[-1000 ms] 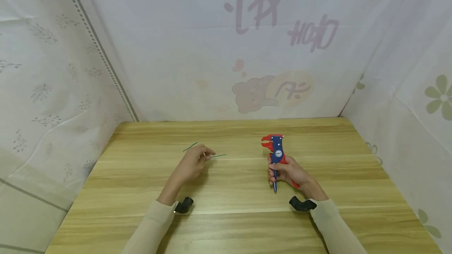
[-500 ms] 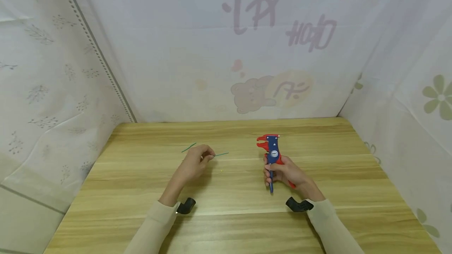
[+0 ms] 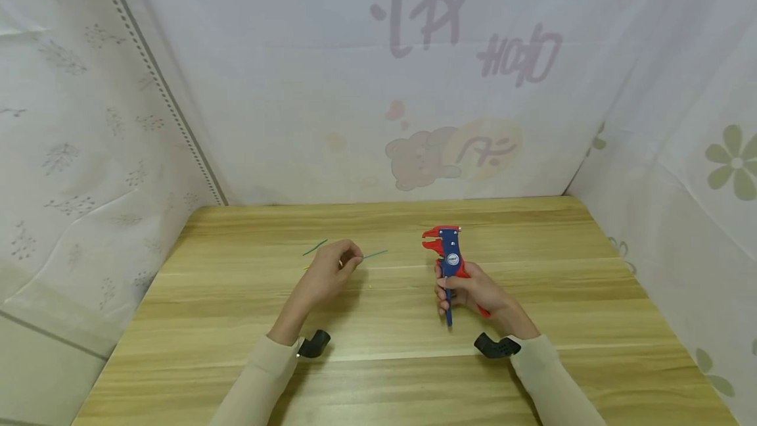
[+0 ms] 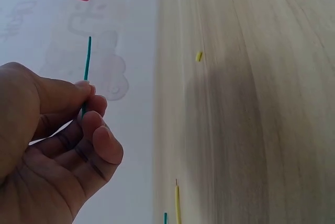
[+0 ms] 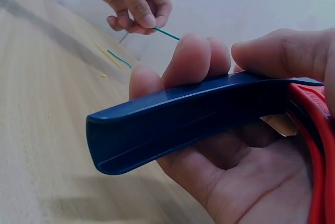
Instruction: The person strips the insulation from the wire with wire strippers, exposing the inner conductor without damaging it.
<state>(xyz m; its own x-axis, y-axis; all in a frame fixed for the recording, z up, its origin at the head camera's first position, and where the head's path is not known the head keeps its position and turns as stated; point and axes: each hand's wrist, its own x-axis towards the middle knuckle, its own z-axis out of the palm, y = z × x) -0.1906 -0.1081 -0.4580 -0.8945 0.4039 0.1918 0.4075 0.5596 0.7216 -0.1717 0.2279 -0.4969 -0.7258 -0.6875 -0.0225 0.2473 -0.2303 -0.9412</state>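
Observation:
Between thumb and fingertips, my left hand pinches a thin green wire, whose free end points right toward the tool. My right hand grips a blue and red wire stripper by its handles. The stripper stands upright, its red jaws parted and facing left, apart from the wire. Behind the left hand a second green wire lies on the table. Beside it is a yellow wire with a bare metal tip, mostly hidden by the hand in the head view.
A small yellow bit of insulation lies on the wooden table between the hands. Printed curtains stand along the back and both sides. A black wrist mount sits at each cuff.
The stripper has come left, nearer to the left hand. The held green wire has shifted slightly right, and its free end has tilted up a little.

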